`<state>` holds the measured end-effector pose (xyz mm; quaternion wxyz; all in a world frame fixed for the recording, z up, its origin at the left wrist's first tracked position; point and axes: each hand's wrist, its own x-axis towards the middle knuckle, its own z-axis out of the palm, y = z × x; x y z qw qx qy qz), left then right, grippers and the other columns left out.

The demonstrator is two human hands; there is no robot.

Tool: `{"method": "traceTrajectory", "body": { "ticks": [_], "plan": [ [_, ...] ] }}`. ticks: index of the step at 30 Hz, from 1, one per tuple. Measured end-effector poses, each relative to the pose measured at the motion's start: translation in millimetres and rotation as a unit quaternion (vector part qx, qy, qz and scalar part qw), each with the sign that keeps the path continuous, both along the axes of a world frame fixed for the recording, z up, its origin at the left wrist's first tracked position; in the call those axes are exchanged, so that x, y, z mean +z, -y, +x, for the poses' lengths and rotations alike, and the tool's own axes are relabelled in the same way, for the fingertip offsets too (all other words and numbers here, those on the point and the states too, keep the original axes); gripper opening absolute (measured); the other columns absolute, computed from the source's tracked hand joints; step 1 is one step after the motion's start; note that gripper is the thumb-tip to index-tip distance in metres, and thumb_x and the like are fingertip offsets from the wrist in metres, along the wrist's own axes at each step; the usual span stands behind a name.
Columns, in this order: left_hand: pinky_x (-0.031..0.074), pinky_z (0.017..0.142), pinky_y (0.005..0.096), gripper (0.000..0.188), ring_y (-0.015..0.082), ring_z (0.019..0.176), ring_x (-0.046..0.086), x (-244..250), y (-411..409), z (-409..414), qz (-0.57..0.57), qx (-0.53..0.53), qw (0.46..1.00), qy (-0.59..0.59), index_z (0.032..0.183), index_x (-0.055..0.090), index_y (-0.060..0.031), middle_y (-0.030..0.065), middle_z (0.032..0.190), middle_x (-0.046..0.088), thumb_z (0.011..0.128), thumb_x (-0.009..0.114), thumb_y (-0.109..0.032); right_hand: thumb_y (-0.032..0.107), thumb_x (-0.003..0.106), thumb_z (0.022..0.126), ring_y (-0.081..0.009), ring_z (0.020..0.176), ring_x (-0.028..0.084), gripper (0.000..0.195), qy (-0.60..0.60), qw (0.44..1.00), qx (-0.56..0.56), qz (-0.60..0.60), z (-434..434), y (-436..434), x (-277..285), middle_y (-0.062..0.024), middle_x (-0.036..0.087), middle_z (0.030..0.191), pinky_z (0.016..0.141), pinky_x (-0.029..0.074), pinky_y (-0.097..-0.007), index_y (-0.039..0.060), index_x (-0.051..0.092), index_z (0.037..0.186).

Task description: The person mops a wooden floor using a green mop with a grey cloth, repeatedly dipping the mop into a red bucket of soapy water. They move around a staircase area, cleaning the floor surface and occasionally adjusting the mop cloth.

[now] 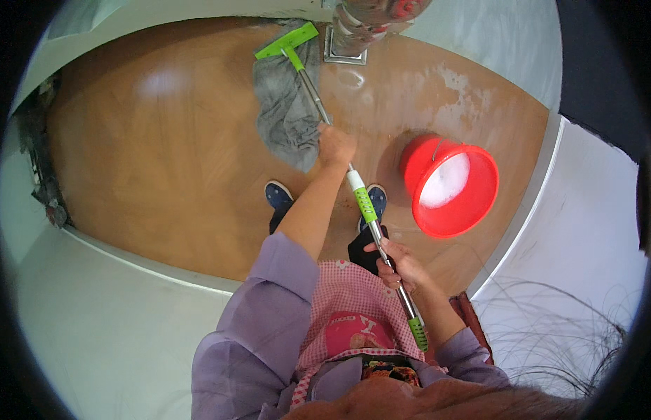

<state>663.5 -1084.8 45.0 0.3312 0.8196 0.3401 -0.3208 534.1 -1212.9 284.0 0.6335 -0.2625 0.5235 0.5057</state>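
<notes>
My left hand (336, 146) grips the metal shaft of a long-handled green squeegee or mop (287, 42), just above its white and green sleeve. Lower down, near the pink checked apron (351, 294), my right hand (400, 264) is closed round the same pole. The green head rests across the far end of a wet-looking grey cloth (291, 105), which lies spread and wrinkled on the brown floor. To the right of the pole stands a red bucket (483, 184), tilted in view, with white suds inside.
A shiny metal post with a square base (346, 56) stands just right of the cloth. Pale walls with a grey skirting (146, 261) bound the floor. Wet whitish patches mark the floor at the upper right. Dark debris (47, 184) lies along the left edge. My shoes (278, 193) are below the cloth.
</notes>
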Motion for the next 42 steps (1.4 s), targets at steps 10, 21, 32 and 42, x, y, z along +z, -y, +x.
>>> {"method": "traceTrajectory", "body": {
  "ticks": [10, 21, 32, 42],
  "plan": [
    [0.047, 0.075, 0.0453, 0.026, 0.0418, 0.086, 0.058, 92, 46, -117, 0.013, -0.022, 0.997, -0.072, 0.095, 0.046, 0.0063, 0.0274, 0.088, 0.059, 0.076, 0.056, -0.009, 0.033, 0.04, 0.094, -0.0114, 0.03, 0.033, 0.031, -0.046, 0.997, 0.049, -0.038, -123, 41, 56, -0.0021, 0.042, 0.045, 0.028, 0.025, -0.0256, 0.0062, 0.055, 0.096],
    [0.045, 0.077, 0.0481, 0.026, 0.043, 0.086, 0.057, 80, 95, -192, -0.078, 0.064, 0.988, -0.12, 0.095, 0.041, 0.0073, 0.0298, 0.088, 0.058, 0.083, 0.05, -0.014, 0.041, 0.048, 0.09, -0.0106, 0.034, 0.037, 0.034, -0.043, 0.986, 0.114, -0.113, -185, 86, 79, -0.001, 0.044, 0.048, 0.031, 0.026, -0.0266, 0.0105, 0.052, 0.076],
    [0.047, 0.074, 0.0482, 0.025, 0.0421, 0.088, 0.059, 82, 100, -160, -0.029, 0.006, 0.997, -0.07, 0.099, 0.041, 0.0044, 0.0263, 0.086, 0.061, 0.081, 0.051, -0.011, 0.04, 0.043, 0.092, -0.0101, 0.03, 0.03, 0.038, -0.029, 0.994, 0.045, -0.099, -167, 70, 69, -0.0012, 0.039, 0.044, 0.028, 0.023, -0.0249, 0.0053, 0.057, 0.097],
    [0.047, 0.079, 0.0474, 0.034, 0.0421, 0.089, 0.059, 91, 110, -258, -0.138, 0.087, 0.964, -0.208, 0.103, 0.036, 0.0041, 0.0301, 0.091, 0.059, 0.081, 0.052, -0.015, 0.041, 0.045, 0.091, -0.011, 0.035, 0.034, 0.035, -0.128, 0.964, 0.19, -0.137, -221, 92, 97, -0.0002, 0.041, 0.05, 0.032, 0.024, -0.0251, 0.0126, 0.049, 0.071]
  ]
}}
